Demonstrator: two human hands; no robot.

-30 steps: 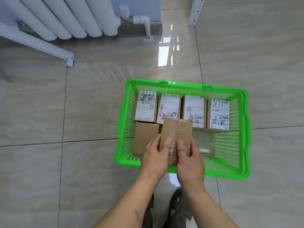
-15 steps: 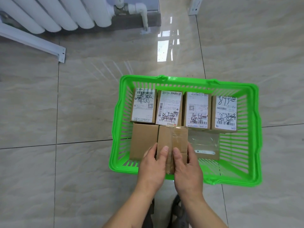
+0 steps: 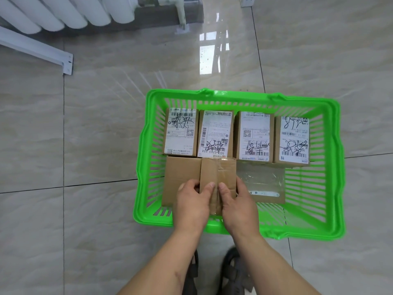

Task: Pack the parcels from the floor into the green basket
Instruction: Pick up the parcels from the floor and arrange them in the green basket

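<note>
The green basket (image 3: 337,167) stands on the tiled floor. Several labelled cardboard parcels (image 3: 214,135) fill its far row. In the near row lies a plain brown parcel (image 3: 180,175) at the left. Beside it sits a taped brown parcel (image 3: 219,171), held at its near end by both hands. My left hand (image 3: 192,206) grips its left side, thumb on top. My right hand (image 3: 239,206) grips its right side. A parcel with a clear film top (image 3: 262,182) lies to the right of it.
A white radiator (image 3: 63,13) and its pipe (image 3: 180,13) stand at the far wall. A white metal bar (image 3: 38,51) ends at the far left. My feet (image 3: 234,271) are just in front of the basket.
Both hands have lowered the taped parcel into the basket's near row, beside the plain brown parcel. The camera has come closer to the basket.
</note>
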